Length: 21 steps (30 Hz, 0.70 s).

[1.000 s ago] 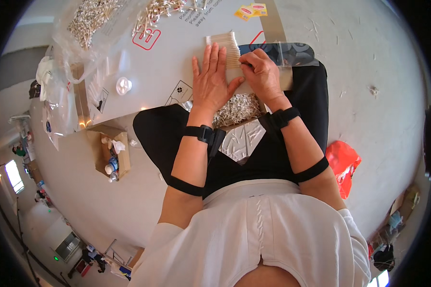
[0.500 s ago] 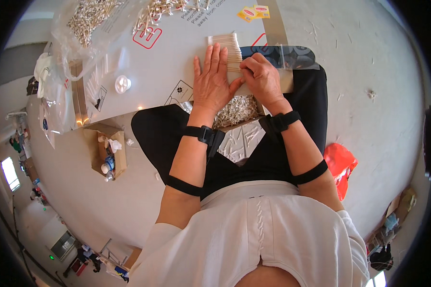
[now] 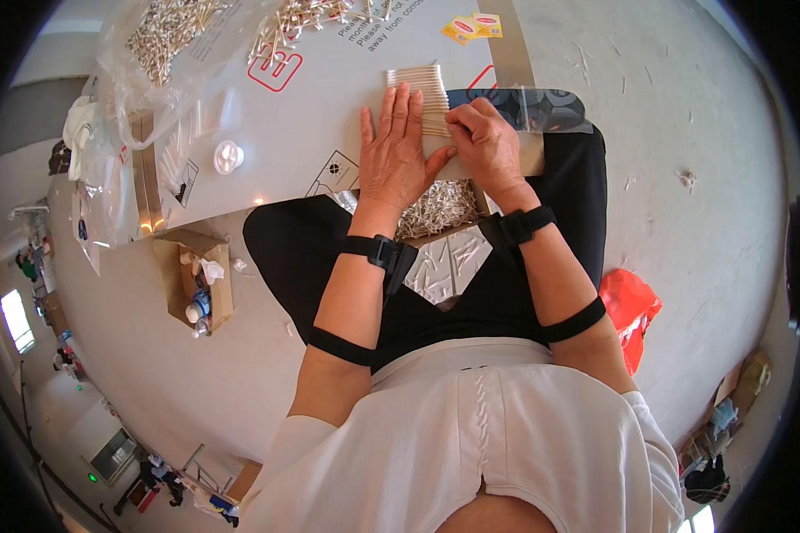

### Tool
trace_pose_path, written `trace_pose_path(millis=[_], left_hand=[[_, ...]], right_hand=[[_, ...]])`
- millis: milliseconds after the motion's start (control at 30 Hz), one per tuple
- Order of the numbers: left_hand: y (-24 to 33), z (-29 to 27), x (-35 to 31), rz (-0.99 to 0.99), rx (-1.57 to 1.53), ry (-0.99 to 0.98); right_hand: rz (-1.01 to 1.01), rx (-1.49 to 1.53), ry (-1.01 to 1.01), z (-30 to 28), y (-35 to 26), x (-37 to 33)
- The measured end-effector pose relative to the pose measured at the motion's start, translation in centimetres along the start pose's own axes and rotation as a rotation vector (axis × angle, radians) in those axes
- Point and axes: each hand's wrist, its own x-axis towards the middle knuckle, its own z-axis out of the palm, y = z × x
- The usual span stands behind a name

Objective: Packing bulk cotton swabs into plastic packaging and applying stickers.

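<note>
Okay, row of cotton swabs (image 3: pixel 429 84) sits by the tabletop's (image 3: pixel 302 115) near-right corner. My left hand (image 3: pixel 393 160) lies flat, fingers straight, over its near-left part; my right hand's (image 3: pixel 487 147) fingertips are bunched at its right side. Uneven pressure or a sideways nudge could skew sticks, maybe roll some off the near edge. Can't tell if right fingers pinch one; left fingers hide some ends. Tabletop's far edge is cut off.
</note>
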Motion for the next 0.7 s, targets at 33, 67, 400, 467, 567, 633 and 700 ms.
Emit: trace_pose_path(millis=[33,67,400,467,567,633,700], left_hand=[[0.03,-0.03,0.02,-0.002,-0.004,0.002],[0.06,-0.07,0.02,-0.002,-0.005,0.003],[0.07,-0.02,0.00,-0.006,0.006,0.007],[0.08,-0.01,-0.01,-0.008,0.006,0.008],[0.14,0.05,0.03,-0.011,0.007,0.003],[0.13,-0.01,0.02,-0.014,0.012,-0.006],[0.13,-0.06,0.03,-0.015,0.012,-0.009]], right_hand=[[-0.010,0.001,-0.007,-0.02,0.01,-0.05],[-0.020,0.002,-0.014,-0.03,0.02,-0.08],[-0.013,0.007,-0.032,-0.21,-0.08,0.20],[-0.035,0.004,-0.013,-0.16,0.01,0.30],[-0.018,0.011,-0.003,-0.08,0.14,0.40],[-0.013,0.017,-0.004,-0.06,0.14,0.50],[-0.006,0.024,-0.004,-0.03,0.18,0.59]])
